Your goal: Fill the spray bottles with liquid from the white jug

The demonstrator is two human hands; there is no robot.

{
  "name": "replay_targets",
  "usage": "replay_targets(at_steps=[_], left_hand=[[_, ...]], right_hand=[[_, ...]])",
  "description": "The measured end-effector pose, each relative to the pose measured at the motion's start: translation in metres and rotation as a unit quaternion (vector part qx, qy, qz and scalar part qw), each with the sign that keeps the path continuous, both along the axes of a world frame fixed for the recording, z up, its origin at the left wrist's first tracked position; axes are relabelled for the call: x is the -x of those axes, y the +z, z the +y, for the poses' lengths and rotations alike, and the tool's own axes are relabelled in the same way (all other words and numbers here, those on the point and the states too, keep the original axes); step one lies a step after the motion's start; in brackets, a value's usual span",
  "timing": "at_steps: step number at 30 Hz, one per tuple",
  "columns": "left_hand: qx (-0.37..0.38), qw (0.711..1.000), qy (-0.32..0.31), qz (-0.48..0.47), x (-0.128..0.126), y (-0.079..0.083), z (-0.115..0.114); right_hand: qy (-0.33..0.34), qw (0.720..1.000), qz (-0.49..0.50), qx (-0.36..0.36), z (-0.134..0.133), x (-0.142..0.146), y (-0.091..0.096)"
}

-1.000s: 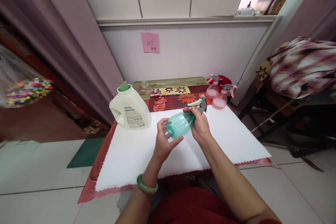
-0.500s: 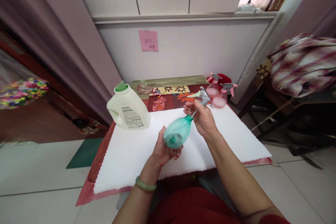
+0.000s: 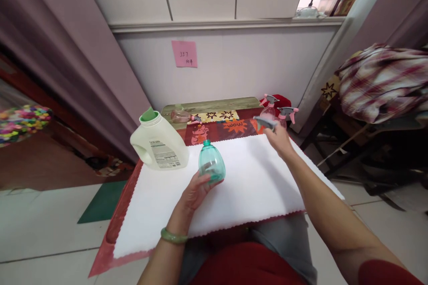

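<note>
leaning over the white mat [image 3: 240,191], the green bottle [image 3: 211,160] is clasped low by the left hand [image 3: 195,192], fingers curled; the spray head [image 3: 265,123] is clamped by the right hand's [image 3: 279,140] fingers.

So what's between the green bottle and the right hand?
In the head view, the white mat shows between the green bottle and the right hand, which holds a gray spray top.

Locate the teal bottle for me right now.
In the head view, the teal bottle is near the middle, neck up, in the left hand over the white mat, to the right of the white jug.
</note>
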State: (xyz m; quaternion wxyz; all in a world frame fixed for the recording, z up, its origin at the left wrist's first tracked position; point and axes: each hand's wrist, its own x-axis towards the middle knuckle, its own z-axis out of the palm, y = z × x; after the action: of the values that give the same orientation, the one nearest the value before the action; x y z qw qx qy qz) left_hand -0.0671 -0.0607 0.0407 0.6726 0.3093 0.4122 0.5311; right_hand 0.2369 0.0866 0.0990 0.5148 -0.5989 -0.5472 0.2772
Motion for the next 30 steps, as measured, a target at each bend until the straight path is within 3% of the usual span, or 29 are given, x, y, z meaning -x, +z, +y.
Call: replay_targets(at_steps=[2, 4, 7, 11, 17, 23, 30], left_hand=[[-0.019, 0.998, 0.01, 0.066, -0.002, -0.001, 0.013], [-0.043, 0.988, 0.037, 0.14, -0.005, -0.004, 0.029], [-0.077, 0.962, 0.089, 0.248, -0.009, -0.011, 0.057], [-0.11, 0.916, 0.137, 0.36, -0.022, -0.016, 0.091], [-0.123, 0.847, 0.175, 0.487, -0.047, -0.029, 0.116], [-0.12, 0.804, 0.182, 0.554, -0.052, -0.051, 0.118], [-0.142, 0.787, 0.155, 0.581, -0.047, -0.061, 0.118]], right_hand=[[-0.017, 0.985, -0.159, 0.062, -0.002, -0.005, -0.029], [-0.01, 0.976, -0.205, 0.072, -0.005, -0.009, -0.051], [0.002, 0.967, -0.254, 0.038, -0.007, -0.016, -0.072], [-0.024, 0.923, -0.384, -0.027, -0.003, -0.03, -0.096], [0.02, 0.899, -0.434, -0.056, -0.006, -0.047, -0.131], [-0.017, 0.905, -0.4, -0.143, -0.024, -0.045, -0.138], [-0.025, 0.904, -0.369, -0.213, -0.031, -0.027, -0.126]])
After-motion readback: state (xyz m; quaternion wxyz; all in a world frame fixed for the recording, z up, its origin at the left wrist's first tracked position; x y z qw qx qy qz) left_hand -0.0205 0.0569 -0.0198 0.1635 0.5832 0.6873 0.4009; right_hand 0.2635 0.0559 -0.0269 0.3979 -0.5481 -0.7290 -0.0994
